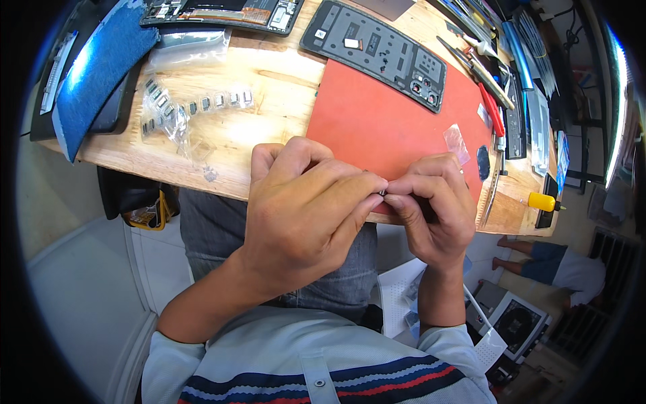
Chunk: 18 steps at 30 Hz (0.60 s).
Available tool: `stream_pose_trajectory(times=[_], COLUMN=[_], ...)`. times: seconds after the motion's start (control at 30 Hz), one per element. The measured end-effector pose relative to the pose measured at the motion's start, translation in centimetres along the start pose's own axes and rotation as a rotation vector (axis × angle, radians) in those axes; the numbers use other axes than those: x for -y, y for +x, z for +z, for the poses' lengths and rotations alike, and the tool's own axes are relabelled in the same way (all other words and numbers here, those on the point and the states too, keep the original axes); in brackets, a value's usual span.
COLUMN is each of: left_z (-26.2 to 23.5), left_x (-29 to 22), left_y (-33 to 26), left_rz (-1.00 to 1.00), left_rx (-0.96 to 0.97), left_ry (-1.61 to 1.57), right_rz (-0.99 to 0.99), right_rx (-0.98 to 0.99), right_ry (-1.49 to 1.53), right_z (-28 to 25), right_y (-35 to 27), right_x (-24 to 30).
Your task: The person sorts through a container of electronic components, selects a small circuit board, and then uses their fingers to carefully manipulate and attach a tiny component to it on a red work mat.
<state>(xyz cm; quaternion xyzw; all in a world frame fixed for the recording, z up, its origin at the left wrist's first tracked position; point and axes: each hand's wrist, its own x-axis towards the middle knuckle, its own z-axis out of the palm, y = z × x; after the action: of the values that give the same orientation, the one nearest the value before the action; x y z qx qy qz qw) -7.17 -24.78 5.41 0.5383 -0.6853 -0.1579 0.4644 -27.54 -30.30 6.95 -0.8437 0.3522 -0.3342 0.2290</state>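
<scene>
My left hand [303,202] and my right hand [436,205] meet fingertip to fingertip above the near edge of the red mat [363,114]. Both are closed in a pinch on one tiny dark and silvery piece [383,192], mostly hidden by the fingers, so its kind cannot be made out. Beyond them on the mat lies a dark grey phone back cover [383,50] with camera openings at its right end and a small pale part on it. A crumpled clear film [457,143] lies just past my right hand.
Clear plastic strips of small components [202,104] lie on the wooden bench [262,67] at left. Behind them is an opened phone [229,15]. A blue cloth [101,71] hangs over the left edge. Red-handled pliers [492,111] and a yellow-handled tool [542,202] lie right. A person [558,266] is in the background.
</scene>
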Motion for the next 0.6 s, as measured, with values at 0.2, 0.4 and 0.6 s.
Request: stream_pose_trajectory(times=[0.2,0.4,0.6], left_z=[0.69,0.56,0.33], left_x=[0.7,0.62,0.39], left_y=[-0.09,-0.07,0.1], left_rz=[0.065,0.034,0.053], left_rx=[-0.091,-0.095,-0.071], left_ry=[-0.014,-0.08,-0.087], right_rz=[0.025,0.052,0.047], right_rx=[-0.011,-0.002,-0.003], right_ry=[0.07,0.181,0.2], right_z=[-0.37,-0.6,-0.57], right_y=[-0.13,0.03,0.27], right_x=[-0.04,-0.3,-0.3])
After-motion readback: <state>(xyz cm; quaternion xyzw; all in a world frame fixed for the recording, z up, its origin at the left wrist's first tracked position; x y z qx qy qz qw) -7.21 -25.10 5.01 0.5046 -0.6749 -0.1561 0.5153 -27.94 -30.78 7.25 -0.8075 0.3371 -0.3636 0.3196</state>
